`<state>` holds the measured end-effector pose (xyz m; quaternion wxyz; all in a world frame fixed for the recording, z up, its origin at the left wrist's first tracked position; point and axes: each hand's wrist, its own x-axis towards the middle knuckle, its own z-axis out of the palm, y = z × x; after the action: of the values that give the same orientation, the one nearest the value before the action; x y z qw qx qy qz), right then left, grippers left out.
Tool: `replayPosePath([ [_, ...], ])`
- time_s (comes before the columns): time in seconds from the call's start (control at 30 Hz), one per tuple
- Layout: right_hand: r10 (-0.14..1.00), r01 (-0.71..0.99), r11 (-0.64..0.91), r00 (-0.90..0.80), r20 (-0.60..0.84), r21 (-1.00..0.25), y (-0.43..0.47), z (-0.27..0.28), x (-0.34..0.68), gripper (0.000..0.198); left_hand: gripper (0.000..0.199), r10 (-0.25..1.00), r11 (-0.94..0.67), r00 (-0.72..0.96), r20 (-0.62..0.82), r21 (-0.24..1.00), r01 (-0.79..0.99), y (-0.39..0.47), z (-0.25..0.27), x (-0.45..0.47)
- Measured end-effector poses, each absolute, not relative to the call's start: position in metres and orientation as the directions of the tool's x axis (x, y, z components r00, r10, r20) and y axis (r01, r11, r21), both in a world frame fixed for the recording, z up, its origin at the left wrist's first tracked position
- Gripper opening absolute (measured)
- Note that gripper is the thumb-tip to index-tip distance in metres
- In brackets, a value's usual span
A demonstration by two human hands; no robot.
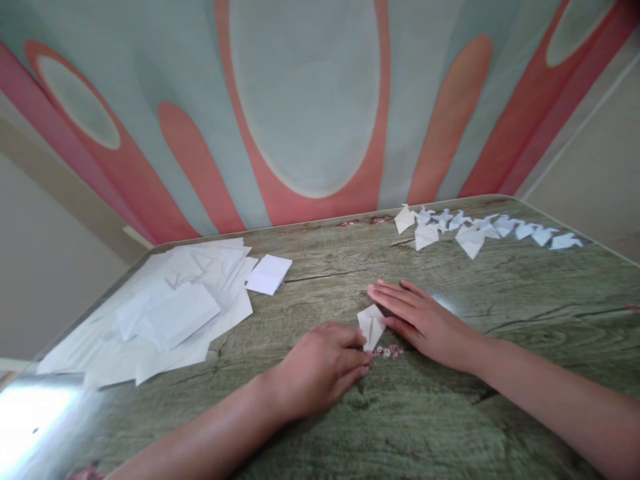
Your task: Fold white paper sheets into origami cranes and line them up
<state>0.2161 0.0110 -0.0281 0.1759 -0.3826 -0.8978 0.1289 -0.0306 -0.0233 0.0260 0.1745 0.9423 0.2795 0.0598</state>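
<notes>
A small white folded paper, kite-shaped with a crease down its middle, lies on the wood-grain table between my hands. My left hand is at its lower left, fingers curled and the tips pressing on the lower edge. On the other side, my right hand rests with its fingers stretched out over the table. Its thumb touches the paper's right edge. Part of the lower edge is hidden by my left fingertips. Just below the paper is a small pink-and-white floral mark on the tabletop.
At left, many loose white sheets lie in a spread pile on the table. Beside them sits a small stack of folded paper. Several folded paper birds stand in a row at the back right. A patterned curtain hangs behind.
</notes>
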Motion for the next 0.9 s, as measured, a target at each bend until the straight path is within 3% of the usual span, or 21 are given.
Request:
replayPosePath([
  [0.17,0.63,0.526,0.765,-0.732,0.262,-0.371,0.009,-0.021,0.22,0.04,0.018,0.626,-0.737,0.772,0.11,0.407,0.539,-0.02,0.012,-0.03],
  [0.33,0.669,0.526,0.733,-0.671,0.32,-0.43,0.007,-0.023,0.214,0.049,0.03,0.721,-0.673,0.685,0.108,0.348,0.653,-0.022,0.006,-0.023],
  [0.5,0.656,0.511,0.744,-0.679,0.33,-0.43,0.006,-0.025,0.212,0.036,0.027,0.74,-0.665,0.664,0.105,0.262,0.699,-0.023,0.005,-0.019],
  [0.77,0.611,0.549,0.792,-0.705,0.359,-0.267,-0.005,-0.018,0.205,0.024,0.018,0.678,-0.732,0.73,0.088,-0.019,0.682,-0.022,0.009,-0.015],
  [0.9,0.607,0.568,0.791,-0.685,0.402,-0.226,-0.003,-0.02,0.202,0.021,0.019,0.667,-0.738,0.735,0.117,-0.022,0.674,-0.019,0.006,-0.015],
])
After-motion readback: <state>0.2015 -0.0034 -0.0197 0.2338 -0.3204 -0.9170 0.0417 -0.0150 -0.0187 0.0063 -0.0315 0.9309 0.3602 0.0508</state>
